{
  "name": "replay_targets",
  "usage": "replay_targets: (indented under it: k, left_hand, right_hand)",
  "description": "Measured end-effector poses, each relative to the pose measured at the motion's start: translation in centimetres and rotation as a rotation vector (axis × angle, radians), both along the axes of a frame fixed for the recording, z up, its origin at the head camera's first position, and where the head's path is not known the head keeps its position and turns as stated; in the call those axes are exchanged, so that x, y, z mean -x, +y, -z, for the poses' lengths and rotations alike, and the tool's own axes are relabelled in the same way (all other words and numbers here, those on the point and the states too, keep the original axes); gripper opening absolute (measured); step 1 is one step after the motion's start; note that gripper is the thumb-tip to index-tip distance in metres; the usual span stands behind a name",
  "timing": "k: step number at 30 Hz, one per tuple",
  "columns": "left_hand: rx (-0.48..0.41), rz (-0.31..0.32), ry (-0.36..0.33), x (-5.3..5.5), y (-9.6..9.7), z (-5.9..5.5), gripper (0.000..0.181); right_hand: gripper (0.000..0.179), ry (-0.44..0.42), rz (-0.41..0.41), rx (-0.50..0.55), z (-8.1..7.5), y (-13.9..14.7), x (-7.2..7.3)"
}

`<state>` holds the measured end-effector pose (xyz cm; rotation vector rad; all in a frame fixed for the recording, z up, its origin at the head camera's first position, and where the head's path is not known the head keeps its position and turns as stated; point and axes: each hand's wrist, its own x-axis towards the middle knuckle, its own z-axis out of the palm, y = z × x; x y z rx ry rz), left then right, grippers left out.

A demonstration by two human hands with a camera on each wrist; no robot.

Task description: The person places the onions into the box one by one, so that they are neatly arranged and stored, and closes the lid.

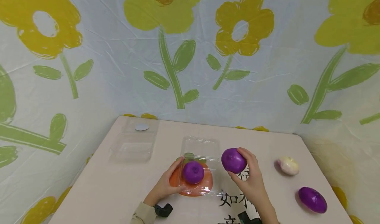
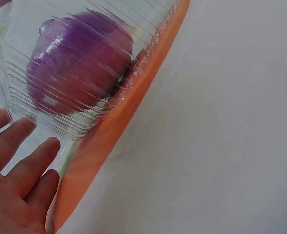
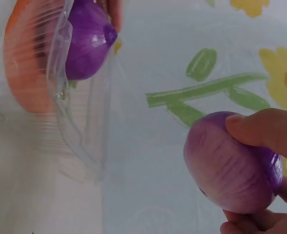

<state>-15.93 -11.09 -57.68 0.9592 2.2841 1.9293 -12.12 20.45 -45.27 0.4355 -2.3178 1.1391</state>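
We see the left hand (image 1: 166, 183) spread wide, fingers and thumb against the left side of the see-through box (image 2: 80, 124), while the right hand (image 1: 250, 177) pinches a raised purple onion (image 1: 233, 160) just right of that box. It is glossy violet, with a paler, grooved lavender face. A second onion (image 1: 193, 173), round and knobbed, sits inside the box; we find an orange shape (image 2: 99, 156) beneath. Black characters (image 1: 225, 200) run along the box's right side. Farther right of it lie a long violet bulb (image 1: 312, 200), near the right edge, and a cream bulb (image 1: 288, 165). The box's lid (image 1: 202, 146) stretches beyond it. Well beyond and left, across pale bench (image 1: 98, 191), we see another transparent container (image 1: 132, 148) near the far left corner. Behind everything, a flowered sheet (image 1: 127, 69) hangs in creases.
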Motion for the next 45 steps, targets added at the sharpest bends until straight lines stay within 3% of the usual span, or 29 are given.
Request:
replay_targets:
  k: [8, 14, 19, 25, 33, 40, 45]
  left_hand:
    - [0.013, -0.003, 0.036, 0.1, -0.1, 0.1, 0.097]
    - [0.012, -0.007, -0.008, -0.1, -0.1, -0.1, 0.097]
    - [0.010, -0.006, -0.014, -0.2, 0.0, -0.1, 0.098]
    - [0.000, -0.003, 0.031, 0.0, 0.0, 0.2, 0.098]
    - [0.008, -0.007, 0.030, 0.0, 0.0, 0.2, 0.097]
    - [0.004, -0.007, 0.020, 0.0, -0.1, 0.1, 0.098]
    - [0.009, -0.007, -0.008, 0.0, -0.2, 0.0, 0.098]
  right_hand:
    - [0.091, -0.105, -0.048, -0.090, 1.7, -0.8, -0.8]
    - [0.088, -0.151, -0.078, -0.103, 3.6, -1.8, -1.1]
    - [0.088, -0.203, -0.097, -0.068, 4.9, -2.5, -1.2]
    - [0.083, -0.283, -0.115, -0.052, 5.6, -3.3, -1.1]
    - [0.077, -0.274, -0.111, -0.127, 6.0, -3.9, -1.1]
    - [0.061, -0.183, -0.110, -0.193, 6.4, -4.2, -0.9]
    - [0.061, -0.155, -0.098, -0.187, 6.7, -4.3, -0.7]
